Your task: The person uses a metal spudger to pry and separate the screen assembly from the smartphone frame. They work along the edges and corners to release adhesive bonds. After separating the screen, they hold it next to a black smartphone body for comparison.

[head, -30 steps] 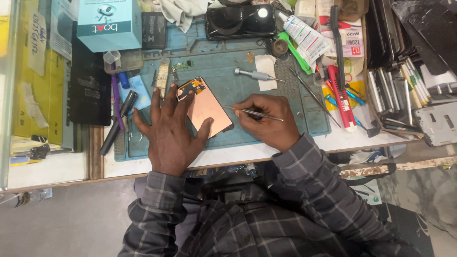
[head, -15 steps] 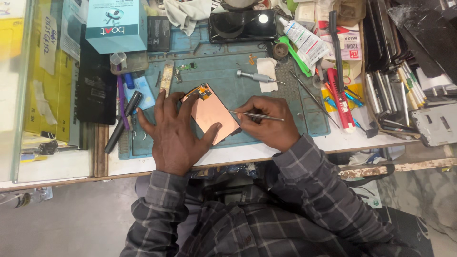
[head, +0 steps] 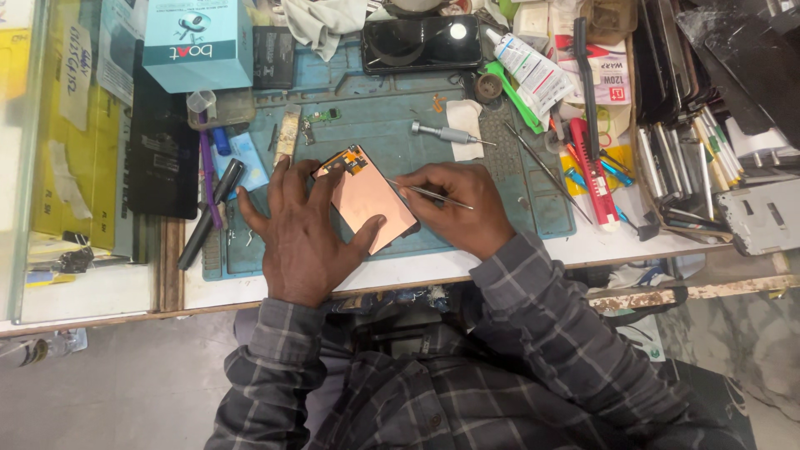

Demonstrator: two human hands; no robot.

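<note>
A: Status on the phone screen panel (head: 367, 198)?

B: It lies copper-backed side up on the blue repair mat (head: 517, 179), near edge of the bench, tilted, with the flex end at the far-left corner. It's out of any phone body, so removal looks done.

A: Hands?

B: Left hand (head: 304, 225) is spread flat, fingers on the panel's left edge and thumb hooked under the near corner, pinning it down rather than gripping. Right hand (head: 458, 204) is closed in a pinch on metal tweezers (head: 429, 193), tips touching the panel's right edge.

A: So what's left?

B: Judging by the layout, he's mid clean-up or peel at that edge. Can't tell if anything sits between the tweezer tips; too small. No frame next to the panel, so refit hasn't begun.

A: Loose parts?

B: A small green circuit board (head: 321, 118) on the mat, far of the panel. A silver screwdriver (head: 446, 133) beside a white patch, far-right of the panel. A black phone (head: 421, 42) lies face up at the mat's far edge. A glue tube (head: 533, 71) and a red-handled tool (head: 596, 171) to the right, off the mat. A light-blue box (head: 196, 42) at far left.

A: Risk?

B: Thin panel, only held by flat pressure. It could skid if the tweezers push sideways.
</note>
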